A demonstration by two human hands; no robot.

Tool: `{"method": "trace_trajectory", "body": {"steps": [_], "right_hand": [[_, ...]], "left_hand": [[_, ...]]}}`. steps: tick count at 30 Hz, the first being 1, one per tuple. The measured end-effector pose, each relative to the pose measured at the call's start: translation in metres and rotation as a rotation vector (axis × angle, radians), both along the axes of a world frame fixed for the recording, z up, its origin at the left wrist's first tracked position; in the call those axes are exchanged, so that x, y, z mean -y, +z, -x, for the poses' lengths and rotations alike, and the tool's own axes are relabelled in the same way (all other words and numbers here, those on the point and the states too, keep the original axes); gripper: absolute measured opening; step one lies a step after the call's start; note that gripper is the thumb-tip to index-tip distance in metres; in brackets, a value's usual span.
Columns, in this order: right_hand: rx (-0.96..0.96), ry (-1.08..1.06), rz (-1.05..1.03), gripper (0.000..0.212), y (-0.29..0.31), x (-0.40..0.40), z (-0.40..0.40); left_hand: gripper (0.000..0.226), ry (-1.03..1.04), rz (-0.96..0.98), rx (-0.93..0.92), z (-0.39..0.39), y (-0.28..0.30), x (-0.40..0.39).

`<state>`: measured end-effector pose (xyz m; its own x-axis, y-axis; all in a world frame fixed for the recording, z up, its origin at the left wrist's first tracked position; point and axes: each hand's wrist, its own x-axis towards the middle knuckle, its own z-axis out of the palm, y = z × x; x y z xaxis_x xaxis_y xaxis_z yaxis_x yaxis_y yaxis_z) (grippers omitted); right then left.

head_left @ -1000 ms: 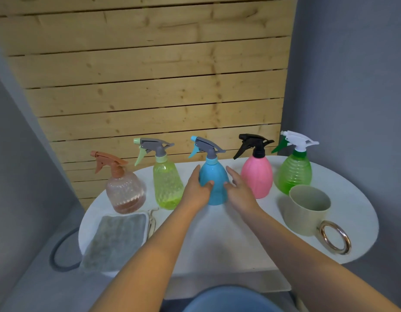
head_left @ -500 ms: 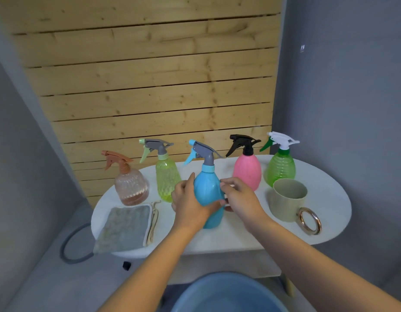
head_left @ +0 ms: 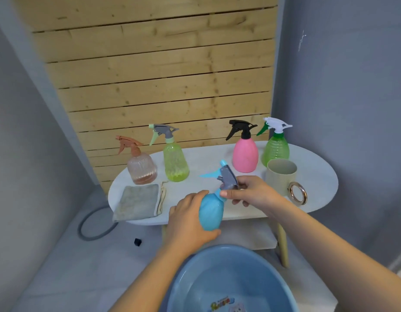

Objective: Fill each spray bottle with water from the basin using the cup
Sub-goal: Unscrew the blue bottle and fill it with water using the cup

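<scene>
A person holds the blue bottle (head_left: 211, 210) tilted above the basin (head_left: 231, 280), off the table (head_left: 316, 176); the left hand (head_left: 190, 219) grips its body, the right hand (head_left: 251, 191) grips the sprayer (head_left: 226, 177). The step appears to be unscrewing the sprayer; next, the cup (head_left: 281, 175) must scoop water.

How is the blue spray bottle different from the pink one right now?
The blue spray bottle is lifted off the table and tilted, gripped by the left hand at its body and the right hand at its grey sprayer; the pink spray bottle stands upright on the white table, untouched. Blue has a grey head, pink a black one. Both are opaque, with heads still on.
</scene>
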<state>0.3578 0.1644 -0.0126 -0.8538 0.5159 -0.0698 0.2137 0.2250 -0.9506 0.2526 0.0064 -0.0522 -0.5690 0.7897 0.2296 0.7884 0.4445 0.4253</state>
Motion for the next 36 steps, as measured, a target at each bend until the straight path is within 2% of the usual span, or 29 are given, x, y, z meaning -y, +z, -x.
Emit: {"method": "trace_trajectory", "body": {"steps": [2,8,13,16,18,21,23,25,28,29,31,36], "right_hand": [[0.016,0.012,0.0,0.022,-0.004,-0.003,0.001],[-0.035,0.056,0.06,0.008,-0.013,-0.012,0.009],[-0.039,0.265,0.151,0.023,-0.011,-0.018,0.01],[-0.008,0.356,0.231,0.04,-0.011,-0.024,0.011],[0.014,0.309,0.336,0.046,-0.009,-0.028,0.01],[0.065,0.122,0.462,0.024,-0.006,-0.03,0.011],[0.164,0.058,0.391,0.041,-0.006,-0.03,0.012],[0.179,0.07,0.308,0.045,-0.009,-0.03,0.012],[0.036,0.139,0.344,0.029,-0.011,-0.035,0.01],[0.013,0.171,0.335,0.036,-0.012,-0.036,0.009],[0.039,0.207,0.188,0.05,-0.014,-0.036,0.007],[0.024,0.072,-0.08,0.044,-0.003,-0.021,0.007]], "left_hand": [[0.092,-0.049,0.039,-0.027,0.005,0.001,0.002],[0.081,-0.094,0.035,0.342,0.019,0.001,0.003],[0.072,-0.212,0.075,0.632,0.033,0.002,0.009],[0.07,-0.191,0.077,0.517,0.034,0.001,0.009],[0.072,-0.138,0.044,0.389,0.035,-0.002,0.007],[0.077,-0.071,0.019,0.135,0.036,-0.004,0.006],[0.082,-0.075,0.06,-0.071,0.04,-0.008,0.004],[0.087,-0.094,0.085,-0.17,0.043,-0.012,0.004],[0.088,-0.117,0.058,-0.252,0.048,-0.017,0.006],[0.088,-0.121,0.056,-0.265,0.049,-0.017,0.007],[0.088,-0.131,0.076,-0.266,0.049,-0.017,0.006],[0.092,-0.134,0.129,-0.193,0.044,-0.019,0.005]]}}
